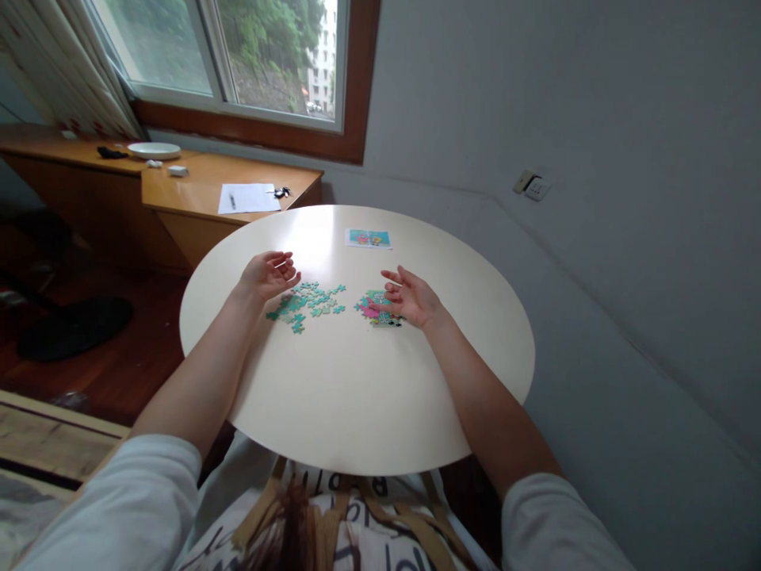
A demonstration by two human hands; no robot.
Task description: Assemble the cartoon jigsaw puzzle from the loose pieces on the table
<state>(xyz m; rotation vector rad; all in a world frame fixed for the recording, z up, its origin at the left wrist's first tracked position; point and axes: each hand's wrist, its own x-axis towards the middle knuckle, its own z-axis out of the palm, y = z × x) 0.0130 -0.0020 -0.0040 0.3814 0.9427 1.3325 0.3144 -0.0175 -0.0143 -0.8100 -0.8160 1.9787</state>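
On the round cream table point(357, 396) lie several loose teal puzzle pieces point(309, 303) and a partly joined pink and teal puzzle section point(376, 309). My left hand point(270, 274) hovers just left of the loose pieces, palm turned inward, fingers apart and lightly curled, holding nothing. My right hand point(411, 297) rests beside the joined section, at its right edge, fingers spread and empty. A small printed picture card point(369, 238) lies further back on the table.
A wooden desk point(178, 198) under the window carries a white plate point(154, 149), a sheet of paper with a pen point(248, 198) and keys point(281, 192). A grey wall with a socket point(533, 185) runs along the right. Dark floor lies to the left.
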